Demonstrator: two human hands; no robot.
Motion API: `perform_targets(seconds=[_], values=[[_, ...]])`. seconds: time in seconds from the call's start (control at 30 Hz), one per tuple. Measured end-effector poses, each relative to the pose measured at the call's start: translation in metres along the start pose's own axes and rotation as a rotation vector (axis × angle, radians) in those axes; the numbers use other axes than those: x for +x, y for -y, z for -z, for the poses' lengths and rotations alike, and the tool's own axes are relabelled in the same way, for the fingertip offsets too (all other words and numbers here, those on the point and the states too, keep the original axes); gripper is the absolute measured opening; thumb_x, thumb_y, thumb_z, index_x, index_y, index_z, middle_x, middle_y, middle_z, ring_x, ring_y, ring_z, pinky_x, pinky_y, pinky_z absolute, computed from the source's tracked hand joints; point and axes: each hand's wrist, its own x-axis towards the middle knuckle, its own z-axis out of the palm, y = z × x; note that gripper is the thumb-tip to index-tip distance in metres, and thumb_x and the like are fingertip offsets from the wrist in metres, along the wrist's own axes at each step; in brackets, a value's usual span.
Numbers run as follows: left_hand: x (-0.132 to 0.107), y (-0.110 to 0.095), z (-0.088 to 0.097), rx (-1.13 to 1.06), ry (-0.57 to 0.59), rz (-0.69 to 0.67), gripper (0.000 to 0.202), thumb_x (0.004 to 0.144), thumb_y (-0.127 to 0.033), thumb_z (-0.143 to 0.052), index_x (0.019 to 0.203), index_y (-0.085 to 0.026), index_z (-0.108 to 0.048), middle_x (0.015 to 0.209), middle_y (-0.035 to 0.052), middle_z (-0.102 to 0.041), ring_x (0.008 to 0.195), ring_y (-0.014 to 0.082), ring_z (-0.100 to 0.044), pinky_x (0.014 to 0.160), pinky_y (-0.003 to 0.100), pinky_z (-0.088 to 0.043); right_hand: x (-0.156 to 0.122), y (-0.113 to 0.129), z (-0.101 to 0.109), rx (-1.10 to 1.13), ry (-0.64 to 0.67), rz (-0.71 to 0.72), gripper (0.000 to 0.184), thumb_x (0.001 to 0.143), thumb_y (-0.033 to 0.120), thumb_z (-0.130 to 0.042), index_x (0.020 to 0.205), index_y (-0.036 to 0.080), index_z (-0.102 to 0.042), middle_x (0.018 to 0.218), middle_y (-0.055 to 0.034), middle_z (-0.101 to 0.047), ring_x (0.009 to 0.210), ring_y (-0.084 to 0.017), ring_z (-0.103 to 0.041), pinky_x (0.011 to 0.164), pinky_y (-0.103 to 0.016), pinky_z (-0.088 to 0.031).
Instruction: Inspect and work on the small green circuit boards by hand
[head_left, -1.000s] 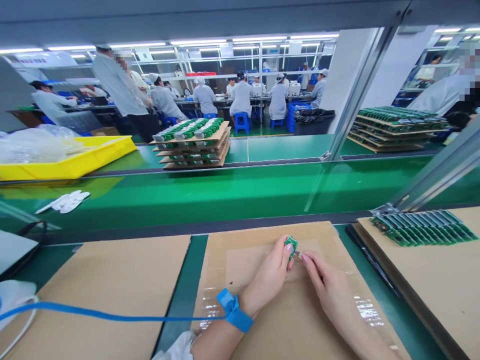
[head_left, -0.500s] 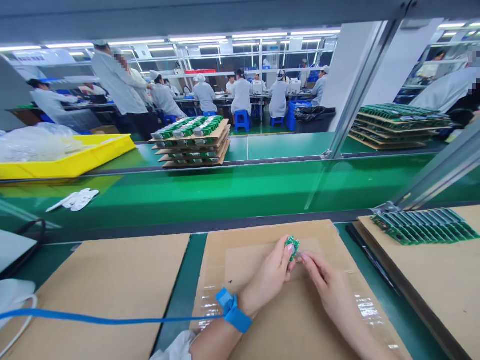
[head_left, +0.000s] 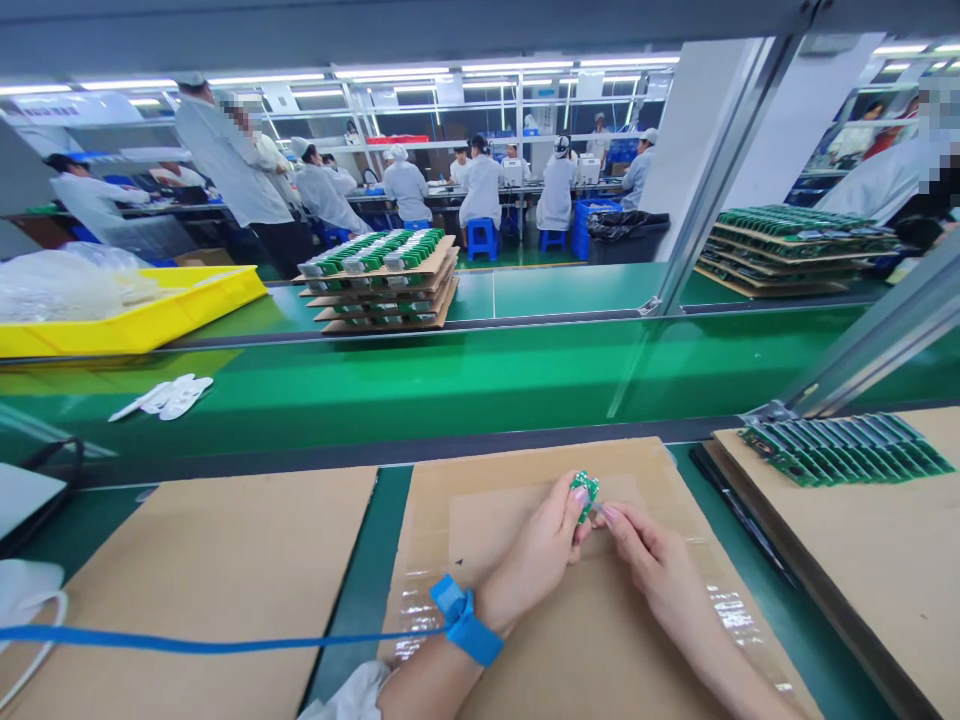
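My left hand (head_left: 551,525) grips a small green circuit board (head_left: 585,487) between thumb and fingers, over the taped cardboard sheet (head_left: 525,640). A blue wrist strap (head_left: 472,632) circles my left wrist, its cord running off to the left. My right hand (head_left: 649,550) is closed in a pinch beside the board's lower right edge. A small pale bit shows at its fingertips, too small to name. The fingers under the board are partly hidden.
A row of circuit boards (head_left: 847,450) stands on cardboard to the right. To the left lies another cardboard sheet (head_left: 225,560). Beyond the green belt (head_left: 450,375) are stacked board trays (head_left: 382,285), a yellow bin (head_left: 187,305) and a metal post (head_left: 720,180). White gloves (head_left: 169,397) lie on the belt.
Both hands stay almost where they were, still at the board. The white gloves on the belt have shifted slightly to the right.
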Motion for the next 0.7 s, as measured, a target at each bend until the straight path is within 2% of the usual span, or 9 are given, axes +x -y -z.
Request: perform_targets(seconds=[0.1, 0.17, 0.5, 0.7], values=[[0.001, -0.002, 0.001, -0.033, 0.037, 0.025, 0.034, 0.091, -0.053, -0.041, 0.094, -0.019, -0.044, 0.067, -0.0055, -0.037, 0.048, 0.0059, -0.023, 0.042, 0.019, -0.015, 0.003, 0.002, 0.001, 0.092, 0.055, -0.065, 0.053, 0.08, 0.067, -0.045, 0.08, 0.017, -0.062, 0.05, 0.0059, -0.029, 0.042, -0.007, -0.019, 0.038, -0.021, -0.017], [0.001, -0.005, 0.001, -0.055, 0.055, 0.044, 0.035, 0.09, -0.054, -0.042, 0.094, -0.019, -0.043, 0.066, -0.0062, -0.037, 0.045, 0.005, -0.021, 0.04, 0.019, -0.013, 0.003, 0.005, 0.002, 0.136, 0.079, -0.095, 0.055, 0.078, 0.069, -0.047, 0.081, 0.016, -0.062, 0.051, 0.0076, -0.022, 0.043, -0.006, -0.013, 0.036, -0.021, -0.012], [-0.003, -0.015, 0.004, -0.137, 0.12, 0.14, 0.035, 0.088, -0.053, -0.046, 0.1, -0.02, -0.041, 0.067, -0.0062, -0.037, 0.04, 0.003, -0.019, 0.038, 0.018, -0.009, 0.005, 0.012, 0.002, 0.23, 0.078, -0.164, 0.061, 0.064, 0.076, -0.055, 0.077, 0.017, -0.056, 0.052, 0.0095, -0.018, 0.044, -0.005, -0.013, 0.037, -0.019, -0.012], [-0.003, -0.017, 0.006, -0.177, 0.157, 0.173, 0.03, 0.089, -0.051, -0.044, 0.094, -0.021, -0.043, 0.067, -0.0062, -0.036, 0.04, 0.0025, -0.016, 0.038, 0.018, -0.009, 0.003, 0.018, 0.004, 0.255, 0.107, -0.208, 0.064, 0.06, 0.078, -0.057, 0.076, 0.017, -0.055, 0.051, 0.011, -0.016, 0.043, -0.004, -0.01, 0.037, -0.019, -0.01]])
